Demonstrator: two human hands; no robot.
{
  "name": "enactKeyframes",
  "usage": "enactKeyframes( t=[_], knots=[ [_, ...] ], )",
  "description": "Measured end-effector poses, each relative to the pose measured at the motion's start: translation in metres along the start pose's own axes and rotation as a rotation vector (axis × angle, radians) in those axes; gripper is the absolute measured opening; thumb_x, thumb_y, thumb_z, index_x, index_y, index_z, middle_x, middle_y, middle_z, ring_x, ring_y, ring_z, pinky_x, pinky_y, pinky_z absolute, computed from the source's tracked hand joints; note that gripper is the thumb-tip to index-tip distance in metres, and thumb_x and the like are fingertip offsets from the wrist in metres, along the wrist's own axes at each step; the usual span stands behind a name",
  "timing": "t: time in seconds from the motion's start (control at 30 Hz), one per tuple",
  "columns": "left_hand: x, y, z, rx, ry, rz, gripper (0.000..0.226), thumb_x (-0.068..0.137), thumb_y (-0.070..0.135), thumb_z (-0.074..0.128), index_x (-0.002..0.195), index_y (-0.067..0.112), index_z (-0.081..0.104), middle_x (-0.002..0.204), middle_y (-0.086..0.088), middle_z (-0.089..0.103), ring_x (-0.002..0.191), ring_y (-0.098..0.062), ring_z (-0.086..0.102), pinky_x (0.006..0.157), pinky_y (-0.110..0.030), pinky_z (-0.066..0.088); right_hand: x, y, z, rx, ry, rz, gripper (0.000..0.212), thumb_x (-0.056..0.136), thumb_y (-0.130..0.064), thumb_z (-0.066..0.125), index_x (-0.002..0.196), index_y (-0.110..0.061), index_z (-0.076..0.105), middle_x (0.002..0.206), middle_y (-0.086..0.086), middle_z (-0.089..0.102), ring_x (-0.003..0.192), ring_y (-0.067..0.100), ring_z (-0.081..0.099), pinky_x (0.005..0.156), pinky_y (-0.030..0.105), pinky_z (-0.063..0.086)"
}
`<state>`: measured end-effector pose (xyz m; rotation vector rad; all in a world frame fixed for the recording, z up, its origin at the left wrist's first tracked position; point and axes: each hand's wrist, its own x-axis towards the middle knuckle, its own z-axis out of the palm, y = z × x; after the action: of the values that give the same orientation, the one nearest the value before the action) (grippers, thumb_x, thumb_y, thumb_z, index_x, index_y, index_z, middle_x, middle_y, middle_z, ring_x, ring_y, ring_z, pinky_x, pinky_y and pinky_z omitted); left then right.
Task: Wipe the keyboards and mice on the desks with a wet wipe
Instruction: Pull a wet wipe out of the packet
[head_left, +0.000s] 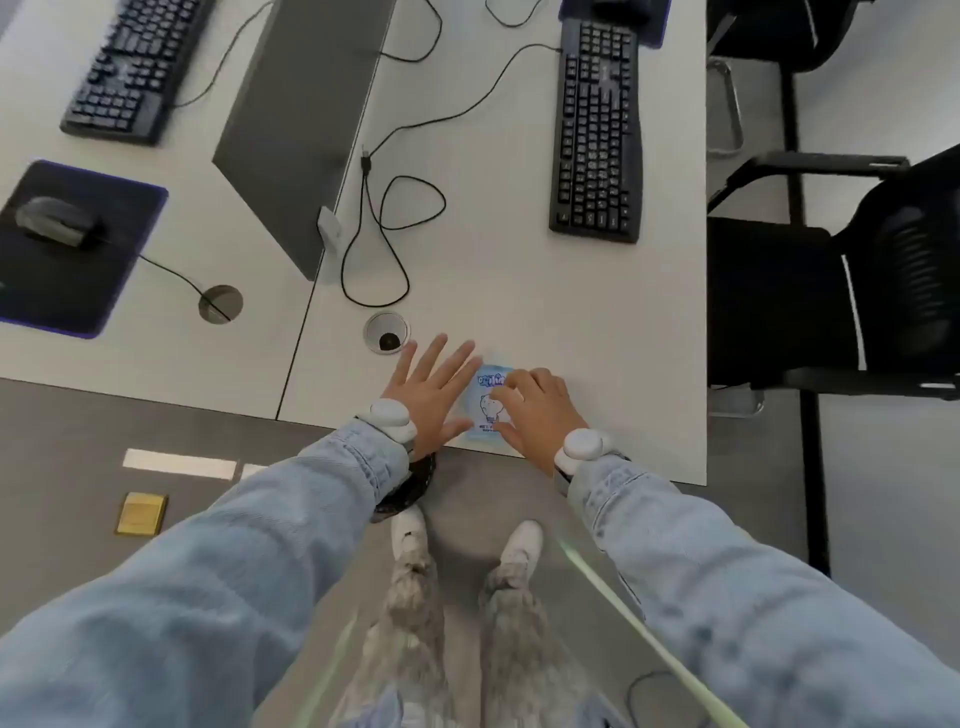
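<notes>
The left hand (427, 395) is laid flat with its fingers spread and straight, its thumb side just touching the left edge of a wet wipe packet (485, 402). The right hand (535, 410) is set on the packet's right half with its fingers bent over it; whether the packet is truly pinched or only pressed cannot be told. The packet, pale blue with a printed cartoon, lies flat on the bench (571, 322) close to its near edge, between the two hands.

The packet is judged to be light, soft and thin, with a slick film skin that may slide on the smooth bench top. It would best be steadied under one flat hand while the flap or a corner is pinched by the other, and a single wipe drawn out.

Farther out, a black keyboard (597, 135) is seen on the same bench, well apart from the packet, with a loose cable (384, 218) coiled between. On the neighbouring bench a second keyboard (137, 67) and a mouse (54, 218) on a dark mouse pad (104, 270) are seen, none yet wiped by appearance.
</notes>
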<state>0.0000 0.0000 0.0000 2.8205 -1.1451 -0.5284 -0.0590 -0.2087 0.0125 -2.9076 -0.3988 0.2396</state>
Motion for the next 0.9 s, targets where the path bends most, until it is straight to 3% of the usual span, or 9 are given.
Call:
enactKeyframes(
  t=[0.17,0.33,0.4,0.47,0.6,0.7,0.83,0.9],
  knots=[
    [0.012,0.011,0.029,-0.071,-0.004,0.011,0.089,0.089,0.075,0.018,0.16,0.023,0.019,0.168,0.005,0.015,0.154,-0.037,0.012,0.122,-0.06,0.004,0.011,-0.002,0.021,0.014,-0.045,0.006,0.036,0.07,-0.039,0.08,0.094,-0.018,0.064,0.099,0.003,0.061,0.083,0.031,0.056,0.071,0.041,0.048],
    [0.017,0.014,0.034,-0.145,0.016,-0.049,0.099,0.083,0.085,-0.002,0.161,0.028,0.018,0.168,0.011,0.013,0.155,-0.034,0.005,0.12,-0.06,-0.005,0.018,0.003,0.024,0.0,0.027,-0.094,0.024,0.083,-0.039,0.057,0.086,-0.016,0.065,0.091,0.002,0.063,0.078,0.03,0.057,0.065,0.038,0.047],
    [0.019,0.015,0.037,-0.15,0.027,-0.067,0.094,0.085,0.085,0.005,0.161,0.031,0.015,0.168,0.013,0.011,0.155,-0.033,0.002,0.119,-0.06,-0.007,0.015,0.006,0.029,-0.019,0.085,-0.168,0.017,0.087,-0.03,0.056,0.082,-0.016,0.064,0.084,0.001,0.061,0.073,0.027,0.055,0.063,0.036,0.043],
    [0.02,0.015,0.039,-0.161,0.026,-0.081,0.089,0.085,0.082,0.014,0.16,0.033,0.012,0.167,0.015,0.008,0.155,-0.033,-0.001,0.119,-0.061,-0.009,0.013,0.01,0.033,-0.051,0.104,-0.203,0.006,0.084,-0.019,0.067,0.081,-0.015,0.063,0.081,0.0,0.06,0.072,0.026,0.054,0.063,0.036,0.041],
    [0.023,0.014,0.039,-0.165,-0.005,-0.115,0.089,0.082,0.082,0.013,0.158,0.039,-0.004,0.166,0.021,-0.007,0.154,-0.03,-0.015,0.116,-0.059,-0.018,0.018,0.01,0.031,0.001,0.078,-0.209,0.013,0.077,-0.014,0.075,0.079,-0.015,0.063,0.079,0.0,0.06,0.071,0.026,0.055,0.063,0.036,0.045],
    [0.024,0.016,0.037,-0.204,-0.036,-0.147,0.087,0.091,0.074,0.038,0.159,0.04,-0.005,0.165,0.022,-0.013,0.152,-0.028,-0.022,0.114,-0.06,-0.021,0.023,0.005,0.021,0.086,0.027,-0.168,0.021,0.069,-0.006,0.079,0.076,-0.012,0.06,0.075,0.004,0.061,0.066,0.028,0.057,0.063,0.034,0.046],
    [0.027,0.016,0.034,-0.234,-0.071,-0.161,0.094,0.09,0.066,0.055,0.159,0.041,-0.004,0.165,0.022,-0.012,0.151,-0.026,-0.025,0.114,-0.063,-0.019,0.041,0.012,-0.002,0.182,0.032,-0.017,0.004,0.088,-0.007,0.061,0.086,-0.004,0.059,0.081,0.013,0.062,0.073,0.034,0.056,0.068,0.039,0.042],
    [0.027,0.016,0.032,-0.238,-0.078,-0.162,0.094,0.089,0.065,0.056,0.159,0.041,-0.002,0.166,0.021,-0.011,0.151,-0.026,-0.025,0.113,-0.063,-0.02,0.049,0.019,-0.011,0.135,0.015,-0.001,0.007,0.094,-0.012,0.055,0.092,-0.006,0.059,0.088,0.01,0.062,0.08,0.033,0.056,0.071,0.039,0.041]
  ],
)
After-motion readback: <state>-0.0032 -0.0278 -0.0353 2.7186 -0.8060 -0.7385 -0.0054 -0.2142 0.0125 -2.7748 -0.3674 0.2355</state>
